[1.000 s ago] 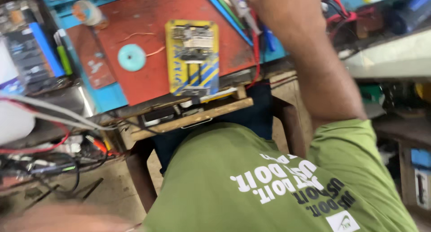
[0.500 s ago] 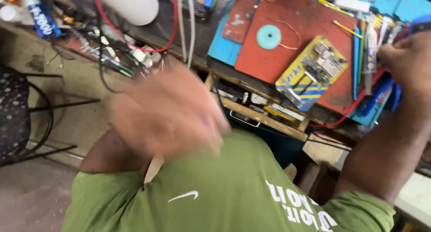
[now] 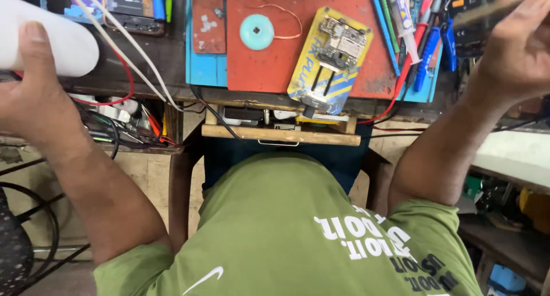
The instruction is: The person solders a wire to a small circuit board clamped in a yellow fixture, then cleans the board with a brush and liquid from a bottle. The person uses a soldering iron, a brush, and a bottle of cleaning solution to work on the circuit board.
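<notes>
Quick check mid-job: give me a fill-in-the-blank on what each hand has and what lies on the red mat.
1. The left hand grips a ____ cylinder.
2. The round teal disc lies on the ____ mat.
3. The yellow fixture board lies to the ____ of the teal disc.
4. The right hand is raised over the tools at the bench's ____ end.

Missing words: white; red; right; right
</notes>
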